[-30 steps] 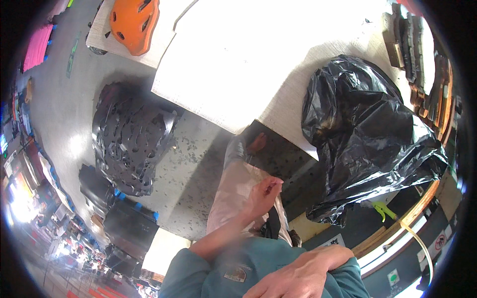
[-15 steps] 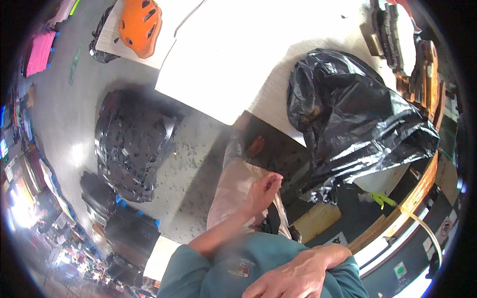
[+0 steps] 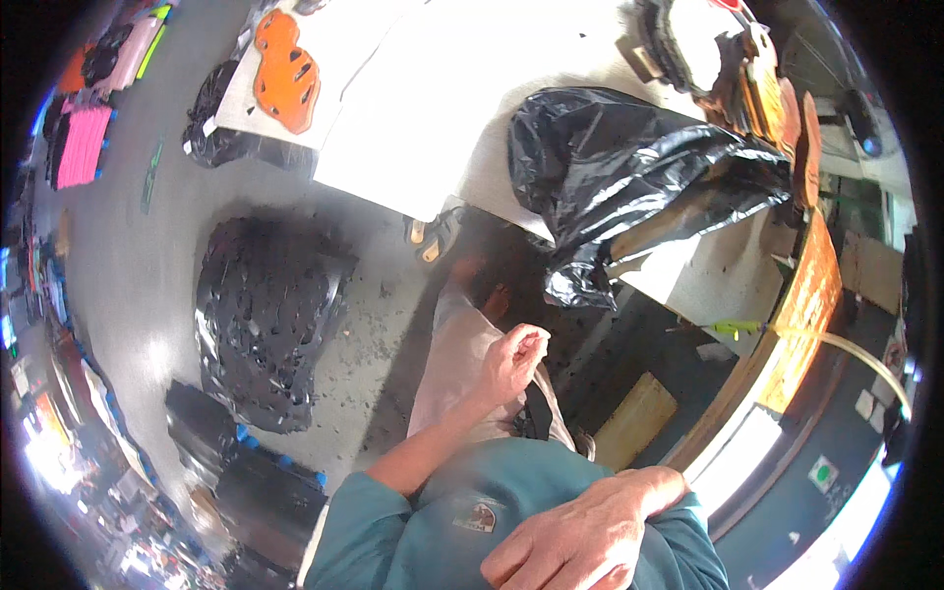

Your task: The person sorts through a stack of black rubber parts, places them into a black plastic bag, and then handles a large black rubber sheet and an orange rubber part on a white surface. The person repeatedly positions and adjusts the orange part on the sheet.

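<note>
My left hand (image 3: 513, 362) is raised in front of my lower body with its fingers curled in, and nothing shows in it. It is apart from the table. My right hand (image 3: 580, 536) lies back-up against my green shirt (image 3: 433, 511) at the bottom of the view. Its fingers look bent, and their tips are cut off by the lower edge. A crumpled black plastic bag (image 3: 629, 162) drapes over the light table (image 3: 393, 187) ahead on the right, out of reach of both hands. An orange sheet-like piece with cut-out holes (image 3: 285, 77) lies at the table's far left.
A dark, shiny, ragged heap (image 3: 270, 320) sits on the grey floor at left. Dark padded-looking pieces (image 3: 669, 44) and upright brown boards (image 3: 762, 84) stand at the far right. A wooden edge (image 3: 811, 295) and a pale hose (image 3: 855, 349) run along the right. Sandals (image 3: 433, 234) show below the table.
The whole view has shifted, so the table and black bag appear further left, and the floor heap lower. My left hand has turned slightly, fingers still curled. My right hand stays against the shirt.
</note>
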A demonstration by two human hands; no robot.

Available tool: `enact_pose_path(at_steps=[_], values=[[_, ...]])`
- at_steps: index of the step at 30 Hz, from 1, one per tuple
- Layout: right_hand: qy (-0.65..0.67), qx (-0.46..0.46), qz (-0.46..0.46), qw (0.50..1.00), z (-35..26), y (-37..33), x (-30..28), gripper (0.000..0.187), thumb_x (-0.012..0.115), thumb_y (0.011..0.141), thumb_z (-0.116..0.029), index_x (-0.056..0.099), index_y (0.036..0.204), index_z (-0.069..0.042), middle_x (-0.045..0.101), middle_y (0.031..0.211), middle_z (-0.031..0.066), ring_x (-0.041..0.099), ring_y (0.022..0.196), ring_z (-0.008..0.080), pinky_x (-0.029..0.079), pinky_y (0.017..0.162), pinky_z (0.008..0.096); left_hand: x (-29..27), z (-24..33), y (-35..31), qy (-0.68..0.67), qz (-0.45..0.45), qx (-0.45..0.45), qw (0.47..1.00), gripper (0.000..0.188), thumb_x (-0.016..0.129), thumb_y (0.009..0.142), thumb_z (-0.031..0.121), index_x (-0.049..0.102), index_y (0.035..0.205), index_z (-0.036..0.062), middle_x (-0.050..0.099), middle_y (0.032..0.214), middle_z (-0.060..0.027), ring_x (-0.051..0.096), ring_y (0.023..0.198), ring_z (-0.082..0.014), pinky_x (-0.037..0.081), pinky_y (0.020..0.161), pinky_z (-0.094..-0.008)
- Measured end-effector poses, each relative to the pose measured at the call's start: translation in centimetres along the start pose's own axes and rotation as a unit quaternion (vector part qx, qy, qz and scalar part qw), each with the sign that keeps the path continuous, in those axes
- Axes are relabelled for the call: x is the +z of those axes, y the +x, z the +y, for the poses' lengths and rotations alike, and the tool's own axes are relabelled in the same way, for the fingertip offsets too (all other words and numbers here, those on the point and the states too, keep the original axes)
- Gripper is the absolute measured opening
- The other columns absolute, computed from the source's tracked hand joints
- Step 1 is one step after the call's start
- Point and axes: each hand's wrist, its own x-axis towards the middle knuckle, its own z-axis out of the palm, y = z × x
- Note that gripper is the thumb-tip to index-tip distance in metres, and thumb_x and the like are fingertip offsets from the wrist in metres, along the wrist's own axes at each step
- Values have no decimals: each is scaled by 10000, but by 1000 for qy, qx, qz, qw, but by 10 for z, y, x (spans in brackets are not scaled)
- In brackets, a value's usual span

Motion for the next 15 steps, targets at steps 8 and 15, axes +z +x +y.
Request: enact_pose_path(at_steps=[8, 15], values=[[-380, -48, 258, 887, -77, -43, 55, 102, 723, 952, -64, 774, 966, 23, 682, 750, 113, 566, 526, 238, 383, 482, 347, -3, 24, 19, 146, -138, 79, 976, 165, 670, 1017, 119, 659, 1169, 54, 698, 947, -48, 680, 884, -121, 563, 791, -307], [-715, -257, 112, 641, -120, -16, 126, 155, 683, 982, -126, 761, 1022, 3, 682, 863, 125, 582, 673, 268, 404, 621, 357, -8, 42, 31, 217, -216, 231, 924, 114, 623, 1027, 200, 622, 1052, 88, 673, 815, -130, 699, 747, -320, 546, 659, -413]])
